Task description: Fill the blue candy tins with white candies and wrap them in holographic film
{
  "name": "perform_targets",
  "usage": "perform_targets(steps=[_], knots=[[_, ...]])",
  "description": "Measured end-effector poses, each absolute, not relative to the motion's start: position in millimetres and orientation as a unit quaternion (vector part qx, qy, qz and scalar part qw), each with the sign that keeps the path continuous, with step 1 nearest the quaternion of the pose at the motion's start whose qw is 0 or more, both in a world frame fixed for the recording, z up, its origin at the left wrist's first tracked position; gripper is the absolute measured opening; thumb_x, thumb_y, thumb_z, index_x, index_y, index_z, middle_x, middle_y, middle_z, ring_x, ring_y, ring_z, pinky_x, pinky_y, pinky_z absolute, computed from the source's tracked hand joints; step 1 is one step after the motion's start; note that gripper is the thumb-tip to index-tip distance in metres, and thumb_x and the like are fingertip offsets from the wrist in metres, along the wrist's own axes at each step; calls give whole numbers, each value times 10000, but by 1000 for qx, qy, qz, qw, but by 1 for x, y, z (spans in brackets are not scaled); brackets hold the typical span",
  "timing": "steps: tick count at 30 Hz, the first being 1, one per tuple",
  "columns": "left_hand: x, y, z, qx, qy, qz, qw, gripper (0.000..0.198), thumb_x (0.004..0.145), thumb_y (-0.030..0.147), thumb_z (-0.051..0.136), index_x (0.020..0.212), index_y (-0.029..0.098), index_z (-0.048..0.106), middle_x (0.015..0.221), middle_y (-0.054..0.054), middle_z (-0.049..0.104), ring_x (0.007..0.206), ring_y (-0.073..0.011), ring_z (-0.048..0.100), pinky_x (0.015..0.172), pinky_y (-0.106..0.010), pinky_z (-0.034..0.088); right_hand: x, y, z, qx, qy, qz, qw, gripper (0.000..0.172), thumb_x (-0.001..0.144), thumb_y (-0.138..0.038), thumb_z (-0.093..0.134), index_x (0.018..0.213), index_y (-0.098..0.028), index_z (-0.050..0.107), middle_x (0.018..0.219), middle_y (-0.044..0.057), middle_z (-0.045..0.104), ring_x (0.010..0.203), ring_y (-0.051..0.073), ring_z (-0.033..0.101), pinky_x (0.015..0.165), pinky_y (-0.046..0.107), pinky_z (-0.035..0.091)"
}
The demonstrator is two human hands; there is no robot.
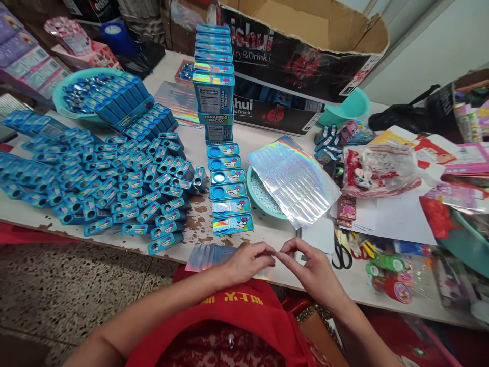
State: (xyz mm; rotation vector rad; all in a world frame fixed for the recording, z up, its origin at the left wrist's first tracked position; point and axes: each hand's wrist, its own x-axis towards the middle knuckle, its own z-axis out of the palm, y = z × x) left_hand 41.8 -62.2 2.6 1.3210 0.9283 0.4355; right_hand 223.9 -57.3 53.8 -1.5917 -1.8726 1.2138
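Observation:
My left hand and my right hand meet fingertip to fingertip over the table's front edge. Both are pinched closed; anything between the fingertips is too small to make out. Under my left wrist lies a shiny holographic sheet. Just beyond stands a row of blue candy boxes marked "Caramelo Macizo", each with a round opening in its top; the nearest two have shiny film over theirs. Another holographic sheet with rows of cut strips rests across a turquoise bowl of small white pellets.
Many similar blue boxes crowd the table's left side, near a bowl of blue wrapped sweets. More boxes are stacked before a big black carton. Black-handled scissors, tape rolls and bagged goods lie right.

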Motion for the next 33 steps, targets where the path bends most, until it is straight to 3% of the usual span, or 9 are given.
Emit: perform_targets(steps=[3,6,9,12,22,33], knots=[[37,-68,32,585,459,195,640,329,898,326,367,743,172,614,686,-12,644,674,-124,590,670,-223,434,219,-55,74,-562,-676,416,233,199,823,-393,592,729,-217,595,652,-17,592,611,144,546,584,251,438],[19,-72,64,624,479,192,587,311,922,343,319,850,190,580,582,26,567,551,-103,534,577,-215,390,205,-50,89,-550,-671,418,269,157,830,-349,596,750,-215,597,692,-7,612,648,148,562,618,258,442],[-7,-64,89,629,541,211,517,235,921,329,335,1014,205,512,588,46,546,555,-110,515,563,-223,366,176,-35,92,-532,-660,423,319,130,829,-318,601,753,-212,604,727,0,611,697,151,568,663,272,441],[-36,-40,100,613,588,239,470,182,902,345,380,958,201,476,570,59,508,531,-104,472,532,-221,340,141,-7,85,-513,-656,403,380,115,794,-301,634,728,-208,620,832,24,590,820,170,565,740,299,439],[-85,10,71,546,535,304,568,144,807,217,406,949,201,425,512,96,370,471,-71,314,460,-185,240,97,36,59,-534,-672,353,372,114,735,-306,651,665,-216,649,1155,75,505,1175,266,426,980,446,324],[-81,21,57,410,519,329,674,136,723,221,496,823,201,407,427,114,348,354,-43,253,373,-151,143,95,44,48,-547,-642,400,359,93,695,-274,639,641,-201,620,1159,94,520,1204,268,441,998,420,325]])
